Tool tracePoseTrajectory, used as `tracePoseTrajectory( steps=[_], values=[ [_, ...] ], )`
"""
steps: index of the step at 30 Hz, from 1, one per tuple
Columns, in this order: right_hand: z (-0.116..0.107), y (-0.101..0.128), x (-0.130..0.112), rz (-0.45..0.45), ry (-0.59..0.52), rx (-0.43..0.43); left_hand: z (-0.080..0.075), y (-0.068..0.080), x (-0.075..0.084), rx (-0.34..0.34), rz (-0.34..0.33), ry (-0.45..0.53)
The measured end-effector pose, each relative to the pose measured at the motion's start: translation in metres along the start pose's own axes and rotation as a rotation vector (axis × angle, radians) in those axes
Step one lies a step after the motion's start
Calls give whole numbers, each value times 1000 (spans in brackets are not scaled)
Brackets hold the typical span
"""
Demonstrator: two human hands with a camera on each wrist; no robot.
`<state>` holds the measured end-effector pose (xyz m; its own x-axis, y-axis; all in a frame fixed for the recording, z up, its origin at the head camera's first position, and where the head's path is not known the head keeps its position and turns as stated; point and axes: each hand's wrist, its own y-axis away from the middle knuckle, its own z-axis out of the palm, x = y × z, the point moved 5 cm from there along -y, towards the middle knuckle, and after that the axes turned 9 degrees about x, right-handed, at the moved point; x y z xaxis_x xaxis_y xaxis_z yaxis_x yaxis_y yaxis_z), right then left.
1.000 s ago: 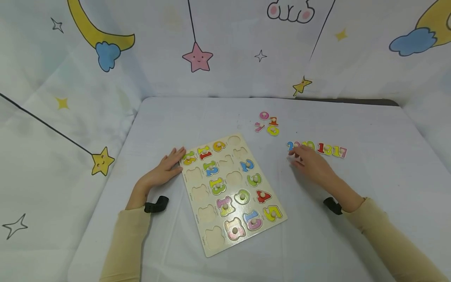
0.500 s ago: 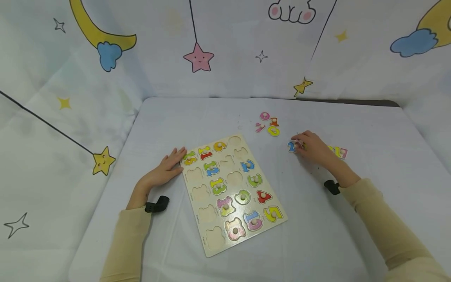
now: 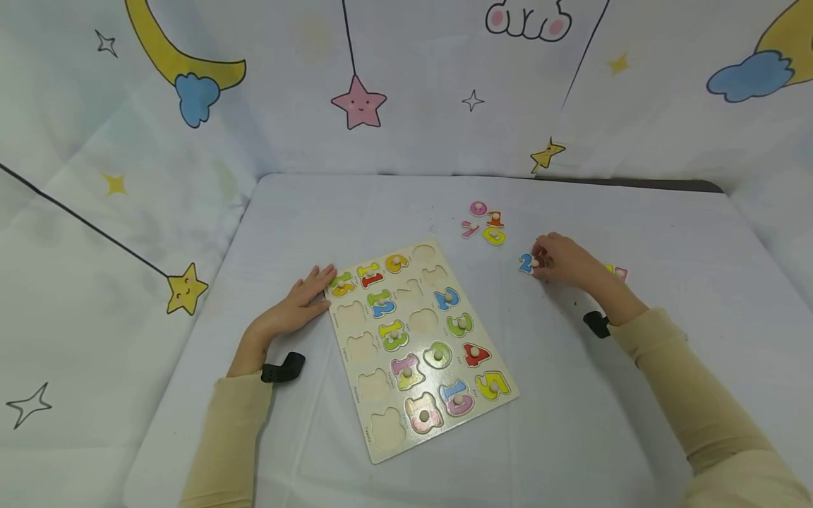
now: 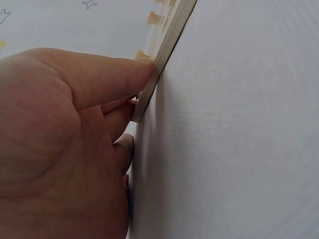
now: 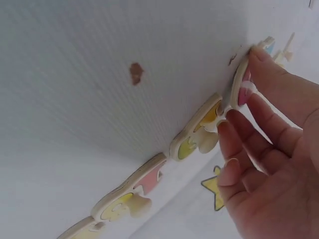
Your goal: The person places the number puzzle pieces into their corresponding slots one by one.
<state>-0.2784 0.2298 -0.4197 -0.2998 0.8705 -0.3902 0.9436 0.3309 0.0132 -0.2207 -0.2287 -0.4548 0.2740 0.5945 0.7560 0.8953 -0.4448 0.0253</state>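
Note:
A wooden number puzzle board [image 3: 381,430] lies mid-table, with several coloured number pieces seated and several cut-outs bare. My left hand [image 3: 305,296] lies flat at the board's far left edge. In the left wrist view its straight fingers [image 4: 119,74] press against the board's rim [image 4: 167,40]. My right hand [image 3: 547,259] is at a row of loose pieces right of the board. It pinches a piece showing a blue 2 [image 3: 526,263]. The right wrist view shows thumb and fingers [image 5: 264,64] on that piece [image 5: 241,82], which is tipped up at one end.
More pieces of the row [image 3: 616,272] peek out behind my right hand, and others [image 5: 197,134] lie flat in the right wrist view. A small cluster of pieces [image 3: 484,222] sits farther back. A white cloth covers the table [image 3: 381,204]; printed fabric walls surround it.
My right hand moved away from me onto the row of loose pieces and closed its fingers on the blue 2 piece. The left hand and board stayed put.

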Motion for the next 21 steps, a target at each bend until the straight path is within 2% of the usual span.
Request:
tracePoseTrajectory(
  steps=[9, 16, 21],
  values=[
    [-1, 1, -8, 19, 54, 37, -1, 1, 1, 7, 4, 0],
    [2, 2, -13, -6, 189, 55, -1, 1, 2, 7, -1, -1],
    [-2, 10, -23, -82, 279, 112, -1, 1, 4, 5, 10, -4]
  ],
)
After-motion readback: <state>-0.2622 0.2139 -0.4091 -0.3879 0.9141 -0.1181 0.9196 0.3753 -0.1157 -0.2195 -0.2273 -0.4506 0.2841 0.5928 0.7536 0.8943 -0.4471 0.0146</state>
